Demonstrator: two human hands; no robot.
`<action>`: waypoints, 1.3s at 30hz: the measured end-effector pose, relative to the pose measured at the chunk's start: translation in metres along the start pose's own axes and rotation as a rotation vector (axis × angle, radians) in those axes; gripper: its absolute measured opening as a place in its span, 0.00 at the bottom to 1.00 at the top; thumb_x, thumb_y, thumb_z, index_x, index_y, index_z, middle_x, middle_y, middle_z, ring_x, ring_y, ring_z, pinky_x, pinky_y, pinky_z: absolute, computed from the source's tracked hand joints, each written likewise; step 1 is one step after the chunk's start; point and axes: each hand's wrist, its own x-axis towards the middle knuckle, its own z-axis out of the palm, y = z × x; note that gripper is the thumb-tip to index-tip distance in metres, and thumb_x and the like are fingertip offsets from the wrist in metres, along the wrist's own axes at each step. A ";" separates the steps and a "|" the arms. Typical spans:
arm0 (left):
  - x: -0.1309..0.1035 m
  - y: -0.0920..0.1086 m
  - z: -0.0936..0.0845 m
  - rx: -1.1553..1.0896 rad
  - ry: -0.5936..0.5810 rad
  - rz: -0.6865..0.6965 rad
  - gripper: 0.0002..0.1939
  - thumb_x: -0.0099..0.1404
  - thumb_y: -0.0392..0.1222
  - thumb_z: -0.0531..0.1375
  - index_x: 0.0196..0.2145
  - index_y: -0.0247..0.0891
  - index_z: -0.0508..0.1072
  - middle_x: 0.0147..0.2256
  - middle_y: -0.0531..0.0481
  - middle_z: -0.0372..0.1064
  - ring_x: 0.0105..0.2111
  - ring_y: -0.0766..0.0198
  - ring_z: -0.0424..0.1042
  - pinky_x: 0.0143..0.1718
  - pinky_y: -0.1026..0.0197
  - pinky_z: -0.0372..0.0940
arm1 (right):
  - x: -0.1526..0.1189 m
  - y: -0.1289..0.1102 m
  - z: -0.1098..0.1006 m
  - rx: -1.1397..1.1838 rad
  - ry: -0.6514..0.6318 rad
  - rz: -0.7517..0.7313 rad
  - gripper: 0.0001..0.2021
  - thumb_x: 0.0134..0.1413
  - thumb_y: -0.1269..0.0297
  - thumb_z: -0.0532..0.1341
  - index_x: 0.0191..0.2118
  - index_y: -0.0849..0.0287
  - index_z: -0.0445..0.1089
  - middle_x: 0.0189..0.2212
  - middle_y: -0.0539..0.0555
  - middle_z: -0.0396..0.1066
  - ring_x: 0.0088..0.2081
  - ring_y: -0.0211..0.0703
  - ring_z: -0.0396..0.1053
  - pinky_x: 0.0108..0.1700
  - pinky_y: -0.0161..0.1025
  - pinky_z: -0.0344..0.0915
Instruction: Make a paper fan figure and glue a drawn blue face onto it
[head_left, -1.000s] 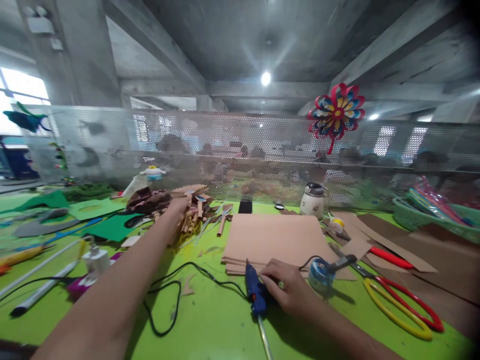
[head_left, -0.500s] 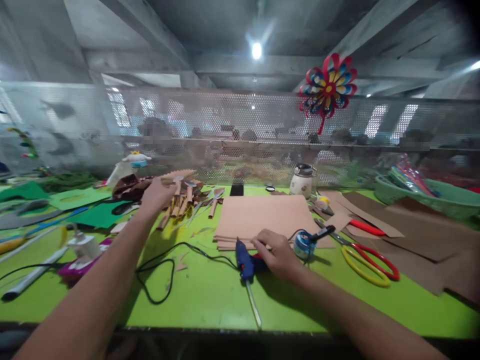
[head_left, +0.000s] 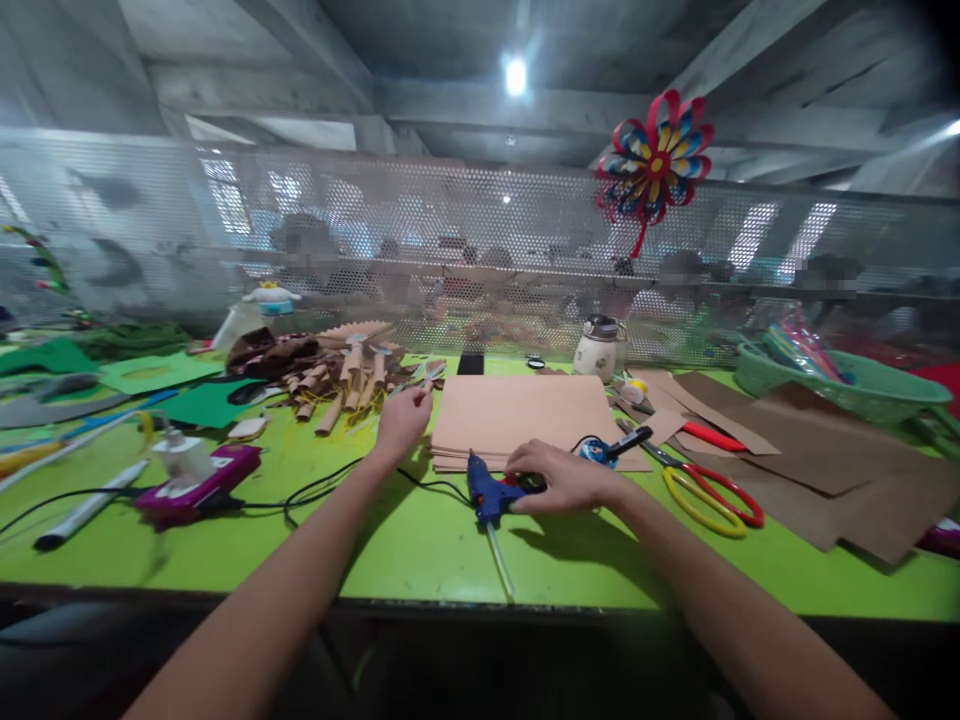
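My left hand (head_left: 403, 425) is closed in a pinch at the lower end of a small brown paper roll (head_left: 433, 374), at the left edge of a stack of tan paper sheets (head_left: 525, 410). My right hand (head_left: 562, 472) is spread low over the table, fingers apart and curved. Its thumb lies close to the handle of a blue glue gun (head_left: 487, 492); whether they touch I cannot tell. A glue stick (head_left: 499, 560) sticks out of the gun's back. Something dark and red, partly hidden, lies under my right fingers.
More brown paper rolls (head_left: 330, 415) are heaped to the left. A purple power strip (head_left: 199, 487) with a white plug sits at front left. Right of my hand are a blue-labelled jar (head_left: 598, 452), scissors (head_left: 705, 500), brown sheets (head_left: 900, 490) and a green basket (head_left: 862, 385).
My left hand has moved right and nearer, from the heap to the single roll beside the sheets. My right fingers have spread, uncovering the glue gun's handle. The view has shifted slightly.
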 end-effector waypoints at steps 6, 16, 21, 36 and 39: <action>0.005 -0.033 -0.012 -0.083 0.098 -0.037 0.17 0.68 0.44 0.58 0.51 0.36 0.67 0.49 0.43 0.66 0.44 0.57 0.70 0.43 0.49 0.68 | -0.006 0.004 0.002 -0.091 -0.273 -0.068 0.14 0.35 0.69 0.68 0.35 0.57 0.74 0.35 0.54 0.69 0.40 0.49 0.66 0.41 0.41 0.63; 0.006 -0.027 -0.049 -0.240 0.598 0.070 0.12 0.68 0.39 0.53 0.45 0.33 0.72 0.40 0.45 0.72 0.39 0.60 0.72 0.44 0.59 0.65 | 0.014 -0.014 0.033 -0.126 -0.117 0.039 0.14 0.46 0.71 0.62 0.42 0.58 0.71 0.36 0.53 0.64 0.36 0.42 0.65 0.39 0.37 0.63; 0.006 -0.027 -0.066 -0.284 0.787 0.137 0.14 0.66 0.39 0.52 0.45 0.34 0.72 0.42 0.45 0.71 0.40 0.60 0.71 0.44 0.62 0.63 | 0.058 -0.032 0.065 -0.168 -0.026 0.117 0.13 0.49 0.63 0.63 0.41 0.62 0.72 0.38 0.56 0.64 0.37 0.43 0.66 0.40 0.38 0.63; 0.003 -0.021 -0.049 -0.255 0.767 0.313 0.13 0.64 0.37 0.53 0.44 0.35 0.72 0.41 0.45 0.71 0.38 0.61 0.70 0.40 0.62 0.65 | 0.165 -0.037 0.138 -0.387 0.061 0.410 0.17 0.60 0.57 0.59 0.50 0.61 0.67 0.52 0.58 0.65 0.51 0.51 0.66 0.49 0.52 0.66; 0.005 -0.024 -0.044 -0.245 0.749 0.328 0.13 0.64 0.37 0.54 0.44 0.35 0.72 0.41 0.45 0.71 0.38 0.61 0.71 0.40 0.61 0.65 | 0.163 -0.033 0.141 -0.413 0.051 0.415 0.16 0.60 0.58 0.59 0.50 0.61 0.67 0.52 0.58 0.66 0.51 0.51 0.66 0.50 0.53 0.65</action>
